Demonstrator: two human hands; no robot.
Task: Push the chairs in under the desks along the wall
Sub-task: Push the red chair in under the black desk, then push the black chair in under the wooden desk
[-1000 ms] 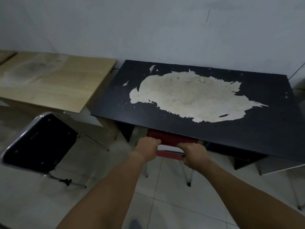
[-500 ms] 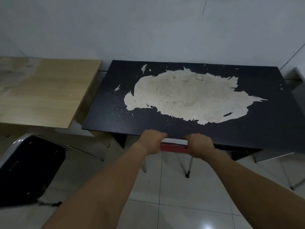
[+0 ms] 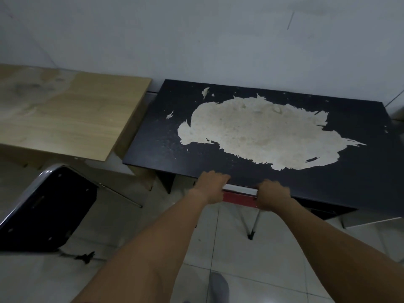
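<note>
A red chair (image 3: 239, 197) with a chrome top rail sits under the front edge of a black desk (image 3: 360, 178) whose top has a large worn pale patch. Only the chair's backrest top and two metal legs show; its seat is hidden beneath the desk. My left hand (image 3: 211, 186) grips the left end of the backrest. My right hand (image 3: 272, 194) grips the right end. A black chair (image 3: 47, 212) with a chrome frame stands out on the floor at the left, in front of a light wooden desk (image 3: 65, 119).
Both desks stand against a pale wall, with a narrow gap between them. The floor is pale tile. A grey shoe tip (image 3: 218, 285) shows at the bottom. A pale panel (image 3: 371, 221) sits low at the right under the black desk.
The red chair has gone further under the black desk, with both hands staying on its backrest. The view has swung left, so more of the black chair shows.
</note>
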